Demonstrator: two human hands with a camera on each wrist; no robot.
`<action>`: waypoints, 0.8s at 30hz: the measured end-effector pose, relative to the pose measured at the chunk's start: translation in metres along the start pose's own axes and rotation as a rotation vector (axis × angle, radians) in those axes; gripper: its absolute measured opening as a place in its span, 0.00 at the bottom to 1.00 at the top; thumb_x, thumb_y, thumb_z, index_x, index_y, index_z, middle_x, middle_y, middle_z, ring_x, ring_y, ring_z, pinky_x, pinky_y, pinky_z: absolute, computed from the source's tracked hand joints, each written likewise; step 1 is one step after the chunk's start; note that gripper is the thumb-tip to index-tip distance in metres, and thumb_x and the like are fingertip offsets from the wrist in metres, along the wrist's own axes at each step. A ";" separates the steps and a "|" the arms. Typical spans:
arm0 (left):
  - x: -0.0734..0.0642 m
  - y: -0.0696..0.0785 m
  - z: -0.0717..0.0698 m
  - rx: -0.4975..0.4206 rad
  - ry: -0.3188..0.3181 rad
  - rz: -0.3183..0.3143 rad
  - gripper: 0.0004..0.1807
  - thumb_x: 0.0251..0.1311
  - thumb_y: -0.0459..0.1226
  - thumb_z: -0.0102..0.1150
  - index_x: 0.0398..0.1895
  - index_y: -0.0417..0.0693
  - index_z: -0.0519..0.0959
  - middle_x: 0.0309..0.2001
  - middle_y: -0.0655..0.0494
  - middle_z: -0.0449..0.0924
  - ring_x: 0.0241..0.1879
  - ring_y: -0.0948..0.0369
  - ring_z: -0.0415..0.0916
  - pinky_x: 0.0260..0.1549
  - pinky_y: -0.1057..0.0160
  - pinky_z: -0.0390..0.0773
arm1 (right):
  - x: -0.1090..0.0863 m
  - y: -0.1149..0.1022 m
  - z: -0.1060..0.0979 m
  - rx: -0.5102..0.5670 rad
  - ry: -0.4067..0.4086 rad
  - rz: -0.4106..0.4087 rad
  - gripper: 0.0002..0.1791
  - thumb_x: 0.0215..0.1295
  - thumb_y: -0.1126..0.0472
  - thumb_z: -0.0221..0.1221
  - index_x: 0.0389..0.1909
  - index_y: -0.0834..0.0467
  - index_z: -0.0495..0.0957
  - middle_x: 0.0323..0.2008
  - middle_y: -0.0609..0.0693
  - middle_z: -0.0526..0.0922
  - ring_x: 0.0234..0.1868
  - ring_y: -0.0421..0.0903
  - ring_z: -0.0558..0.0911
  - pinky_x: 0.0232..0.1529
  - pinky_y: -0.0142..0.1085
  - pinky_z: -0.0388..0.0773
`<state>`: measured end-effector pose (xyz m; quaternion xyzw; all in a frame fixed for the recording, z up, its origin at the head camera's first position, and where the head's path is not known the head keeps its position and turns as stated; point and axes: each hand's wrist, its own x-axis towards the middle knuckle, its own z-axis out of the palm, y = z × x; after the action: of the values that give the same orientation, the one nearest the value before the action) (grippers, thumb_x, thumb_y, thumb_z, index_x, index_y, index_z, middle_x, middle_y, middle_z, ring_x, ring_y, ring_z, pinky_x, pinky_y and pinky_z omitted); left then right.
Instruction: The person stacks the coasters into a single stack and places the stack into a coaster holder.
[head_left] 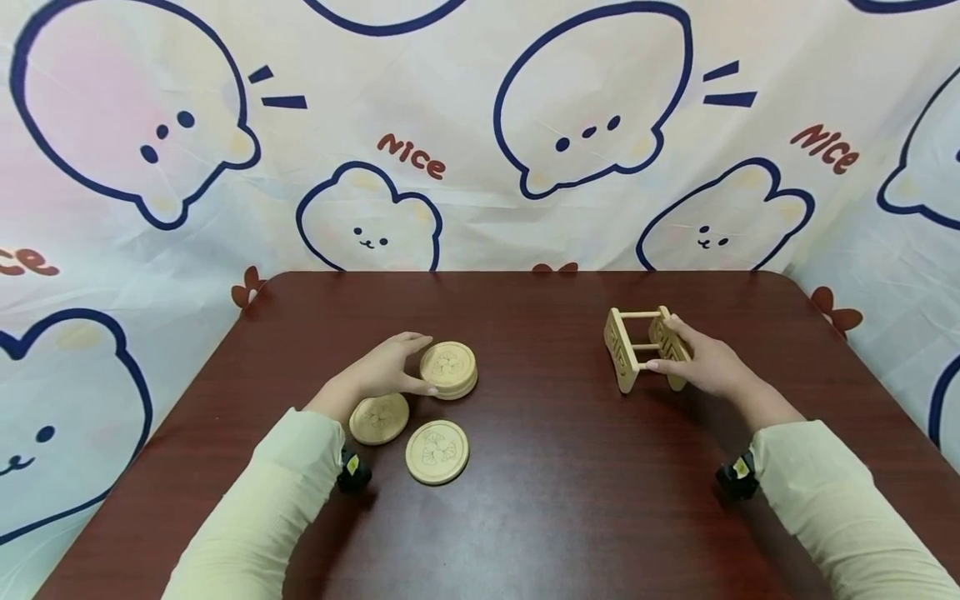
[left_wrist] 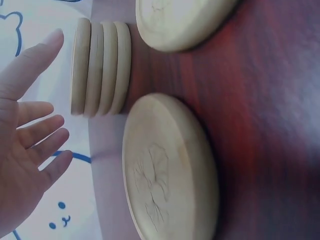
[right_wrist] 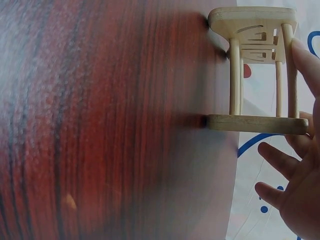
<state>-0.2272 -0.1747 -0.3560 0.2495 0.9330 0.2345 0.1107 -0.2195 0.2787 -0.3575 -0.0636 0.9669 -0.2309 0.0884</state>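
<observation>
My left hand (head_left: 386, 367) is beside a stack of round wooden coasters (head_left: 448, 367), its thumb and fingers spread around the near side. In the left wrist view a gap shows between that hand (left_wrist: 32, 125) and the stack (left_wrist: 102, 67). Two single coasters lie near the wrist, one (head_left: 381, 419) partly under the arm and another (head_left: 437, 452) closer to the front; both have a carved leaf pattern. On the right, my right hand (head_left: 708, 358) grips the end panel of a small wooden coaster rack (head_left: 622, 354), thumb at a rod (right_wrist: 291, 75), with the other fingers spread.
The dark red-brown table (head_left: 540, 475) carries all these things. Behind it hangs a white cloth (head_left: 480, 217) with cartoon bears. A black wrist camera (head_left: 354, 471) sits under the left sleeve, and another (head_left: 738, 477) under the right.
</observation>
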 end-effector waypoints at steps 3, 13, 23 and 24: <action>-0.007 -0.002 -0.001 -0.006 0.007 -0.007 0.47 0.40 0.53 0.63 0.61 0.37 0.57 0.59 0.41 0.57 0.58 0.48 0.54 0.52 0.51 0.58 | 0.000 0.001 0.000 -0.003 0.005 -0.003 0.55 0.45 0.31 0.51 0.66 0.58 0.41 0.57 0.72 0.55 0.53 0.66 0.61 0.46 0.58 0.59; -0.026 -0.012 -0.003 0.029 0.064 0.035 0.44 0.42 0.49 0.63 0.60 0.34 0.59 0.57 0.38 0.59 0.56 0.46 0.56 0.50 0.48 0.59 | 0.001 0.001 0.000 0.005 0.005 -0.001 0.54 0.45 0.31 0.52 0.66 0.57 0.41 0.58 0.71 0.54 0.52 0.64 0.63 0.46 0.57 0.60; -0.040 -0.019 -0.001 0.025 0.046 0.013 0.41 0.44 0.46 0.63 0.59 0.35 0.60 0.56 0.38 0.60 0.56 0.45 0.56 0.49 0.46 0.59 | 0.000 0.001 0.000 0.003 0.012 -0.001 0.54 0.44 0.31 0.52 0.66 0.57 0.42 0.58 0.70 0.54 0.52 0.65 0.63 0.46 0.57 0.60; -0.041 -0.020 -0.001 0.025 0.046 0.013 0.41 0.44 0.46 0.63 0.59 0.35 0.60 0.56 0.38 0.60 0.55 0.45 0.56 0.49 0.47 0.59 | 0.000 0.001 0.000 0.003 0.012 -0.001 0.54 0.45 0.31 0.52 0.66 0.57 0.42 0.58 0.70 0.54 0.52 0.65 0.63 0.46 0.57 0.60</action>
<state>-0.2005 -0.2112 -0.3614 0.2515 0.9366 0.2291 0.0844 -0.2191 0.2792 -0.3581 -0.0624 0.9670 -0.2326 0.0826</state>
